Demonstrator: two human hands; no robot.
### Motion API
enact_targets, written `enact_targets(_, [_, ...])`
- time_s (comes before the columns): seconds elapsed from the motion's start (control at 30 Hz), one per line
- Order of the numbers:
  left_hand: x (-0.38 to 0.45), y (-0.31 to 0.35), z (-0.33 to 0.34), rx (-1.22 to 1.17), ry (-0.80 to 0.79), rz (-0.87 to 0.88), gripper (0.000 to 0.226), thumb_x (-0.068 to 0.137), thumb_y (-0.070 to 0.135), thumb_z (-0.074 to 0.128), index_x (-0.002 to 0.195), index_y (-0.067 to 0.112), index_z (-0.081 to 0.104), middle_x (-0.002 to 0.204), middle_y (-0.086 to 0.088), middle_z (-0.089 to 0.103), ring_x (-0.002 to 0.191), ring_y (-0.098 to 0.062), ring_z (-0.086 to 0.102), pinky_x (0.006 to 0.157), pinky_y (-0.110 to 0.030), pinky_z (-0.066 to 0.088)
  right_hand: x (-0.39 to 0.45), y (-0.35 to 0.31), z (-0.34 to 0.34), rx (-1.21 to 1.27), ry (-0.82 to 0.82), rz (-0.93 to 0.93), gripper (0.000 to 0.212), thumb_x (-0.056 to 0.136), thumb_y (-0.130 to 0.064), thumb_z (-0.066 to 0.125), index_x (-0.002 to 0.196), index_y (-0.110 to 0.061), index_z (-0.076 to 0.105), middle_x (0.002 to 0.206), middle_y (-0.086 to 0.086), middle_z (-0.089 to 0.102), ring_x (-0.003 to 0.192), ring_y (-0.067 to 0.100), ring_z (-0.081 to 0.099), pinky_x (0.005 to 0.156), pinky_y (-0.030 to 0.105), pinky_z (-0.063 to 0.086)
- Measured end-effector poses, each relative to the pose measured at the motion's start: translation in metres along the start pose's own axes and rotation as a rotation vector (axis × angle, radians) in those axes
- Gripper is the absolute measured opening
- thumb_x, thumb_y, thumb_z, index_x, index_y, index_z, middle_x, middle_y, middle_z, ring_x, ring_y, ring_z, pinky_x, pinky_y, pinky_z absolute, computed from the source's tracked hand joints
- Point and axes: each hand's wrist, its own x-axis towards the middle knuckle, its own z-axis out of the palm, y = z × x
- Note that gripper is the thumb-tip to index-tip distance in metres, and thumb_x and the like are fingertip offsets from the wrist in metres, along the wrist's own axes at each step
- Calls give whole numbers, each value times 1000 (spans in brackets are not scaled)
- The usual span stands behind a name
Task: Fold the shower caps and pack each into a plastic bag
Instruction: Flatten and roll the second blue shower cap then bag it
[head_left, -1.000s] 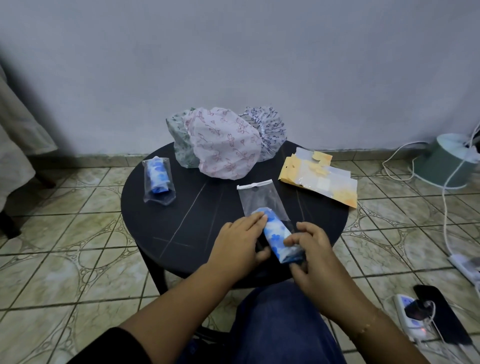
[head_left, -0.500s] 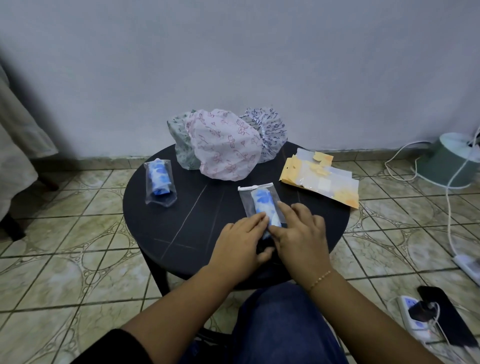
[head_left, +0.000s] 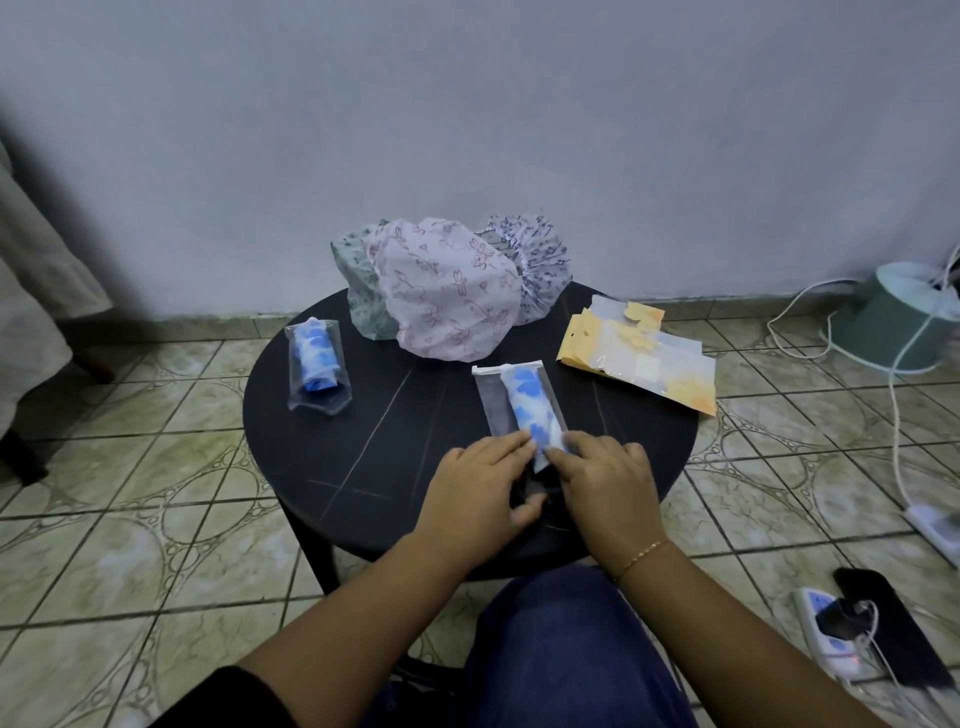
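Observation:
On the round black table (head_left: 363, 447) lies a clear plastic bag (head_left: 492, 402) with a rolled blue-and-white shower cap (head_left: 532, 402) inside it. My left hand (head_left: 478, 488) holds the bag's near end, fingers on top and thumb below. The fingertips of my right hand (head_left: 608, 483) press against the near end of the roll. A second packed bag (head_left: 317, 364) with a blue roll sits at the table's left. Three unfolded caps stand at the back: a green one (head_left: 358, 291), a pink one (head_left: 447, 296) and a white one with dark print (head_left: 540, 265).
Orange-and-clear packaging (head_left: 639, 358) lies at the table's right. On the tiled floor to the right are a green fan base (head_left: 904, 317), white cables, a power strip (head_left: 831, 639) and a dark phone (head_left: 883, 629). Pale fabric (head_left: 31, 291) hangs at the far left. My blue-clad knee is under the table's edge.
The rolled blue cap went from outside the bag's near end to deep inside the bag. My right hand followed it forward; my left hand stayed on the bag's near end.

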Motion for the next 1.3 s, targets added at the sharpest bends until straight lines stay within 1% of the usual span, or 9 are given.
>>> enact_targets(0.13, [0,0,0,-26,3,8,45,72,51,49,103,26,69,120,12,64,102,-7,62,75,-26,45,-5,6,3,223,119,29,4,77,-11,61,74,-15,62,68,0,62,55,23,57,51,30,37])
enact_targets(0.27, [-1,-2,2,-78,-7,-12,36,76,47,57,103,25,60,105,12,65,97,-8,59,81,-28,41,-4,11,8,322,87,65,18,72,-9,71,89,-12,67,69,5,65,60,27,60,51,36,49])
enact_targets(0.5, [-1,-1,3,-77,37,-5,38,73,50,51,100,24,60,96,12,65,90,-9,60,77,-27,41,5,13,7,178,93,24,2,70,-20,69,71,-19,71,57,-1,55,55,23,54,48,30,39])
enact_targets(0.67, [-2,-2,0,-134,24,-61,40,73,44,68,107,26,56,115,13,57,109,-9,52,86,-25,34,6,13,8,216,65,24,17,63,-11,82,67,-14,66,63,2,57,59,25,54,48,31,41])
enact_targets(0.83, [-1,0,-9,-206,-61,-284,69,78,60,60,135,29,39,148,9,32,135,-8,30,108,-33,22,-3,8,2,413,13,140,17,66,-4,78,73,-12,64,85,5,69,70,27,65,59,38,54])
enact_targets(0.93, [0,-3,-11,-441,-33,-483,65,81,66,51,135,31,41,137,7,49,127,-15,43,108,-37,32,-10,0,-2,495,46,178,15,71,-6,76,73,-13,64,83,2,68,74,20,65,61,37,54])
enact_targets(1.07, [-6,-3,-23,-868,132,-655,35,90,43,56,122,28,50,112,12,64,101,1,57,96,-28,45,-16,-21,-6,694,124,203,11,72,-2,74,74,-9,66,91,2,69,92,8,56,75,12,45])
enact_targets(1.13, [-11,-6,-30,-1001,213,-696,26,91,39,55,114,28,53,102,11,66,96,-2,61,88,-26,48,-14,-33,-6,784,122,212,8,73,-3,71,75,-9,66,93,1,68,94,5,56,79,2,39])
enact_targets(1.3, [-26,-27,-43,-969,415,-719,13,94,40,49,98,31,58,96,6,69,87,-8,65,78,-28,51,-4,-59,-2,969,67,219,13,75,1,71,83,-10,69,96,-13,62,94,-12,56,83,0,39])
